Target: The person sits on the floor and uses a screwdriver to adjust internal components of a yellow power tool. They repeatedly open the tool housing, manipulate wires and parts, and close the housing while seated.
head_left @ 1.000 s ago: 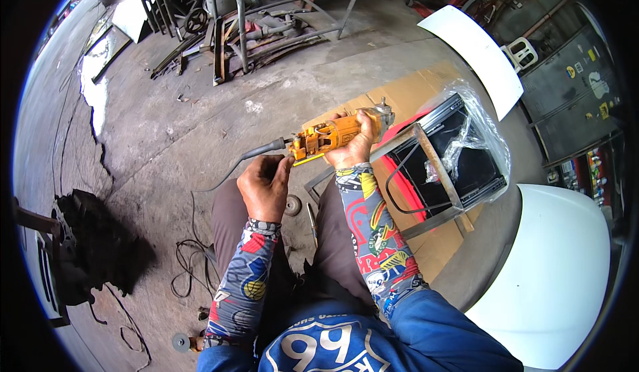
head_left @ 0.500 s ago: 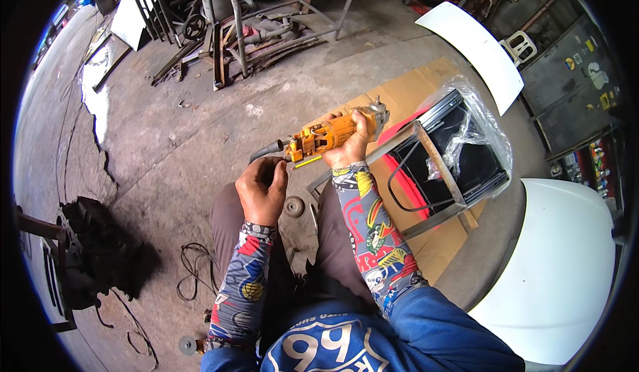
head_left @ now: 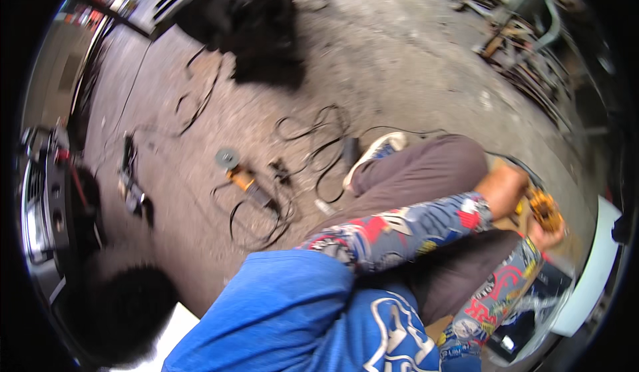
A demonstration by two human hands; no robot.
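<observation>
Orange power tool [head_left: 546, 212], one: far right of view, gripped in right hand [head_left: 547, 237]. Left hand [head_left: 503, 190]: just beside it, fingers bent; pinching or not, cannot tell. Hazard: tool could slip unnoticed; likely cause, right grip loosening while head faces floor [head_left: 373, 59].

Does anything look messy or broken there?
Yes, messy: black cord lies in untidy loops around the orange grinder on the floor, not neatly coiled. The orange tool in the right hand seems to have gaps in its body, which looks odd, but it's too blurry to say it's broken.
</observation>
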